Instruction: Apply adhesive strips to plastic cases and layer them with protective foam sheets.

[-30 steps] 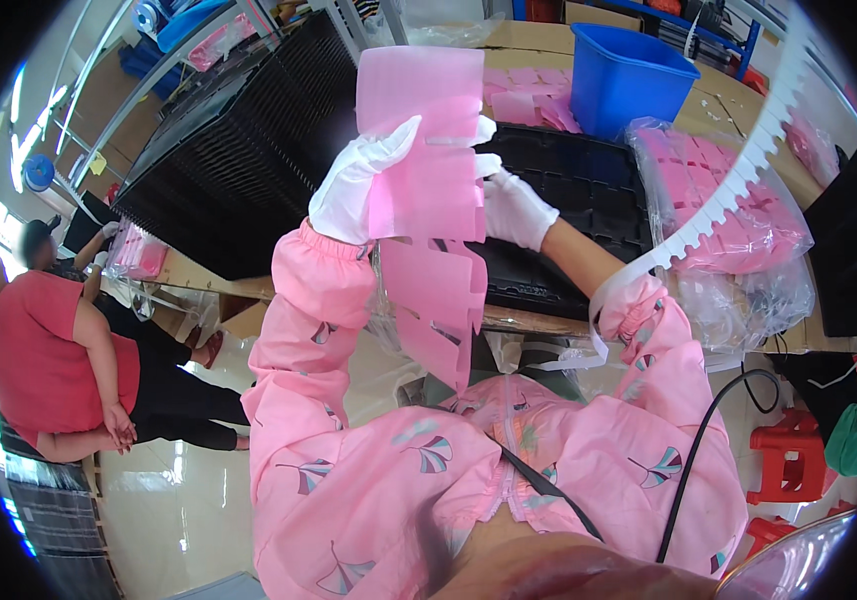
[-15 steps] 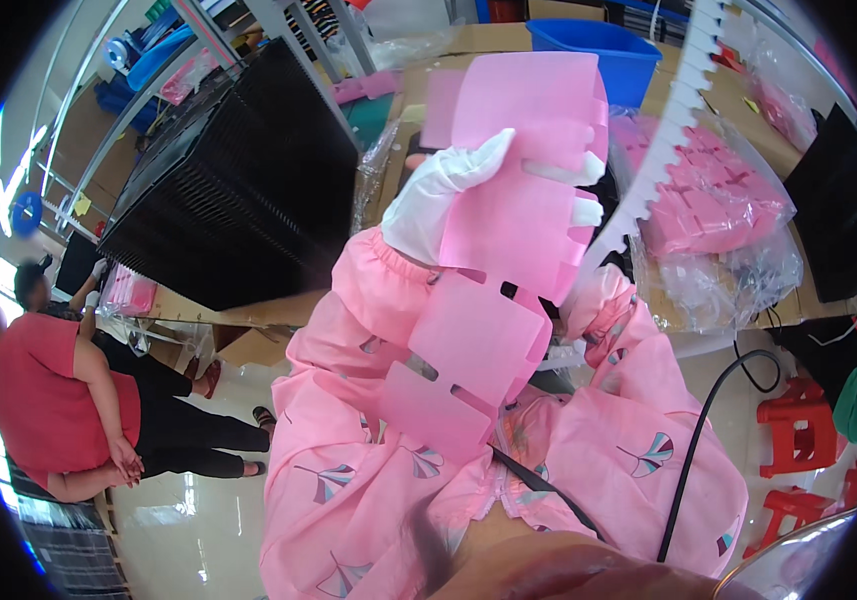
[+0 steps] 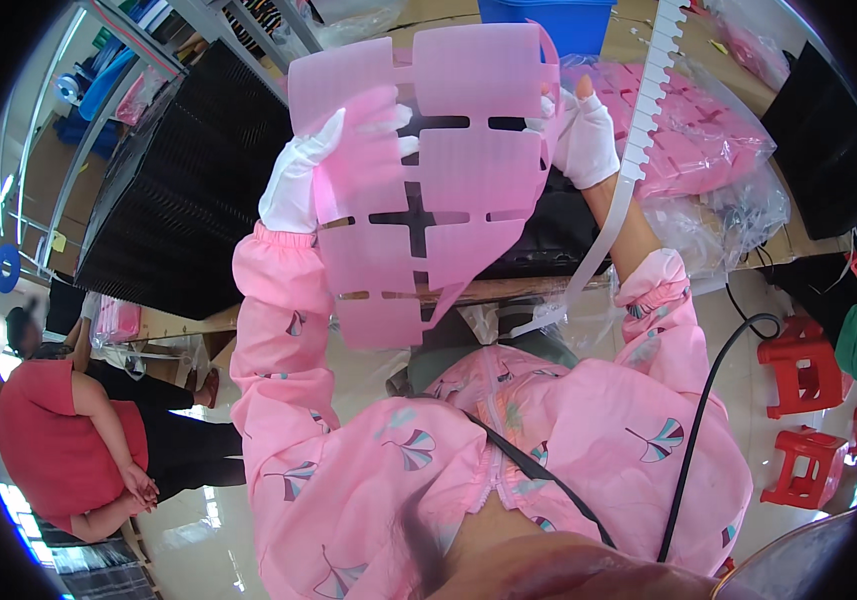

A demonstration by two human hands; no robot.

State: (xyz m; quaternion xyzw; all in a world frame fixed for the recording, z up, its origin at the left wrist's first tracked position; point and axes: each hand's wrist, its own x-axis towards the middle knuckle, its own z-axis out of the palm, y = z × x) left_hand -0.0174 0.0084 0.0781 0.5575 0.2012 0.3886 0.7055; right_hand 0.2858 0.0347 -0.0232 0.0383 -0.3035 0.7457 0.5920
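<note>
A translucent pink plastic sheet with cut-out slots (image 3: 478, 165) is spread upright in front of me. My left hand (image 3: 298, 180), in a white glove, grips its left edge, with the thumb in front and the fingers showing through from behind. At the sheet's bent right edge is my right hand (image 3: 588, 140), in a white glove with bare fingertips showing. Its fingers close on that edge and are partly hidden by the sheet. A white notched plastic strip (image 3: 638, 130) passes in front of my right wrist area.
A ribbed black panel stack (image 3: 188, 190) stands at left, a blue bin (image 3: 553, 22) behind. Bagged pink sheets (image 3: 698, 135) lie on the table at right, beside a black panel (image 3: 828, 140). Red stools (image 3: 803, 375) are at far right. A person in red (image 3: 58, 430) stands at left.
The pink sheet has swung left from a slanted, narrower position and is now spread wide. My hands have moved apart, the left one leftward; the right hand now shows beside the edge.
</note>
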